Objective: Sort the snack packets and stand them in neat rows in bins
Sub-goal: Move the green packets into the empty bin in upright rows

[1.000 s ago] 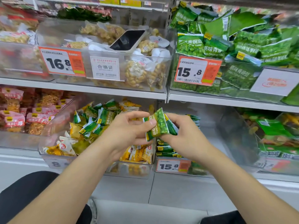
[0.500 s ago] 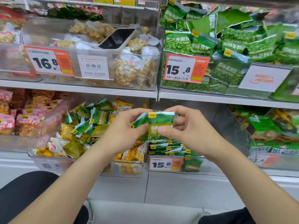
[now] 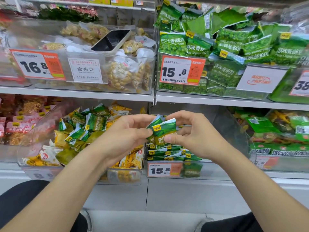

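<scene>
Together, left hand (image 3: 124, 136) and right hand (image 3: 192, 133) pinch green packets (image 3: 163, 131) between them.

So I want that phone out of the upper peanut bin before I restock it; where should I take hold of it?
Pinch the phone across its two long edges near the middle, coming from above over the front wall of the clear bin. It lies screen up, slanted on loose peanut packets, so both edges are exposed and its back is not.
</scene>
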Tool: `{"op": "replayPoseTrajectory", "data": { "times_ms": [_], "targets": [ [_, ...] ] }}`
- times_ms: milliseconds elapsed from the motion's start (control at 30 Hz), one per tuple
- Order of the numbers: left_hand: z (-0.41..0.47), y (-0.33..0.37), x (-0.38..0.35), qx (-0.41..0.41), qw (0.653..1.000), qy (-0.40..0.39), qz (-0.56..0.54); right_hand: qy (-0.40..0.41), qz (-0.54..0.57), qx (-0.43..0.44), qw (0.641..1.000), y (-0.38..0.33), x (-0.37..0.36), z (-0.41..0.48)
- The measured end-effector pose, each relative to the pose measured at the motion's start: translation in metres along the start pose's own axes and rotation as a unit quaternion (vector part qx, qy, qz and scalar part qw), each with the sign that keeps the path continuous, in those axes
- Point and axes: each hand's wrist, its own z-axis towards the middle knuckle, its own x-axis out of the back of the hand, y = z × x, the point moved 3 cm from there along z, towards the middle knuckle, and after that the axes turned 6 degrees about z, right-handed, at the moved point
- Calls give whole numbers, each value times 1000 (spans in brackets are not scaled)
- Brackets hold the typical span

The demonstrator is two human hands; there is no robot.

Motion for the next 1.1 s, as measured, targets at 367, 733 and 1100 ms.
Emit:
{"op": "replayPoseTrajectory", "data": {
  "times_ms": [367,733,1100],
  "targets": [
    [11,-5,-40,-92,986,6,142,-44,-98,-13,994,11,18,-13],
    [57,-39,-89,-144,825,14,546,144,-281,-215,924,108,90,26],
    [101,-89,-107,-3,772,-97,628,94,-345,-264,896,167,84,100]
  ]
}}
